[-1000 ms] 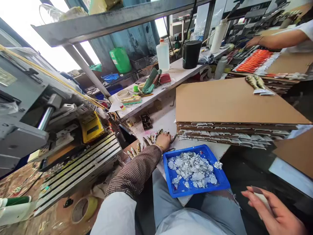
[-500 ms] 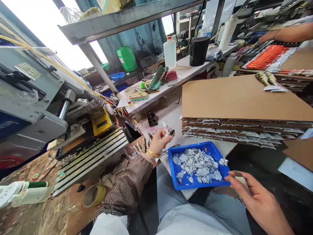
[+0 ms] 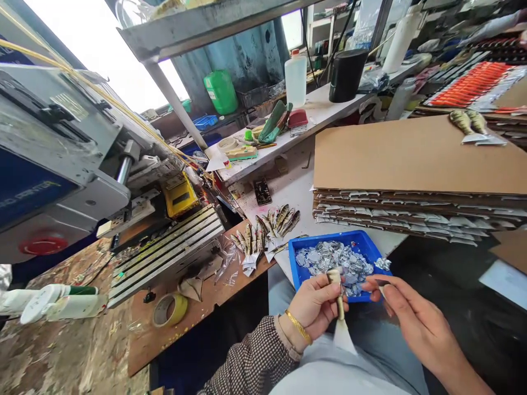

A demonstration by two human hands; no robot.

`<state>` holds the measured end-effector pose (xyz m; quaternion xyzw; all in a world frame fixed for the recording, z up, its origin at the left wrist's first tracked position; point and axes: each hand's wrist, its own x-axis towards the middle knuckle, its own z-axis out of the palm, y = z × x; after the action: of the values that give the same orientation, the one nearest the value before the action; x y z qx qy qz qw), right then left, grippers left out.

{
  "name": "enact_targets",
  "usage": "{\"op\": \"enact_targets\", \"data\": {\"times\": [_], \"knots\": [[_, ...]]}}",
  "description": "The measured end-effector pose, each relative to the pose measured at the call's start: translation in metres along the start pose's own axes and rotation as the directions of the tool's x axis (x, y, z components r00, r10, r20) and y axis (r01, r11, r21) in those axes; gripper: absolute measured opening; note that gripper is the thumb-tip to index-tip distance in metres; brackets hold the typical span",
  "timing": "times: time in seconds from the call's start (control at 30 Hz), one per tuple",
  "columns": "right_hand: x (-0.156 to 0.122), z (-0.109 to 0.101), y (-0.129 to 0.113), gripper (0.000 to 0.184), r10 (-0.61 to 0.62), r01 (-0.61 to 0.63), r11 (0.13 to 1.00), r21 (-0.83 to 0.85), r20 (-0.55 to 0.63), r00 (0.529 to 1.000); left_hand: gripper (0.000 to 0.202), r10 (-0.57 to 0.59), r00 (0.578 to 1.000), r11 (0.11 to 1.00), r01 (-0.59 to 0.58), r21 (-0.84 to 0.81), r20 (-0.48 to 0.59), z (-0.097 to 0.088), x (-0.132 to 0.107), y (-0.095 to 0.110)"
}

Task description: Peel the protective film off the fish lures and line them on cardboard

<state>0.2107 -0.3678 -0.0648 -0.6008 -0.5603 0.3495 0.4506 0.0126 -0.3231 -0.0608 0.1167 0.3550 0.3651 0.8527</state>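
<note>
small tan fish lure (image 3: 334, 277), upright just before the blue tray (image 3: 300, 257), white film hanging from its lower end.

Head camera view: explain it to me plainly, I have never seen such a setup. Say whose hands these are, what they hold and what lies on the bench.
The one picture comes from a camera worn on a person's head, looking down at their own two bare hands. The left hand pinches a small fish-shaped piece with a pale tab hanging below it. The right hand hovers beside it; whether it grips anything I cannot tell. Beyond them a blue tray holds crumpled silver foil scraps. More fish pieces lie fanned on the bench, beside a stack of cardboard sheets. A large machine stands at the left.
</note>
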Motion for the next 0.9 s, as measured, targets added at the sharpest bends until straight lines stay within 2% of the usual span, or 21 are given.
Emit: {"op": "enact_targets", "data": {"times": [0.17, 0.37, 0.7, 0.9], "knots": [[0.003, -0.006, -0.015, 0.031, -0.157, 0.160, 0.971, -0.176, 0.033, 0.987, 0.049, -0.037, 0.997, 0.998, 0.032, 0.059, 0.073, 0.015, -0.001, 0.002], [0.009, -0.010, -0.025, 0.026, -0.261, 0.261, 0.936, -0.236, 0.032, 0.965, 0.050, -0.044, 0.990, 0.996, 0.032, 0.087, 0.131, 0.029, 0.000, 0.006], [0.012, -0.008, -0.018, 0.025, -0.251, 0.253, 0.947, -0.196, 0.035, 0.967, 0.048, -0.113, 0.977, 0.993, 0.103, 0.065, 0.178, 0.032, 0.003, 0.005], [0.012, -0.011, -0.023, 0.034, -0.133, 0.146, 0.984, -0.104, 0.118, 0.984, 0.041, -0.146, 0.974, 0.988, 0.136, 0.070, 0.171, 0.031, 0.002, 0.007]]}}
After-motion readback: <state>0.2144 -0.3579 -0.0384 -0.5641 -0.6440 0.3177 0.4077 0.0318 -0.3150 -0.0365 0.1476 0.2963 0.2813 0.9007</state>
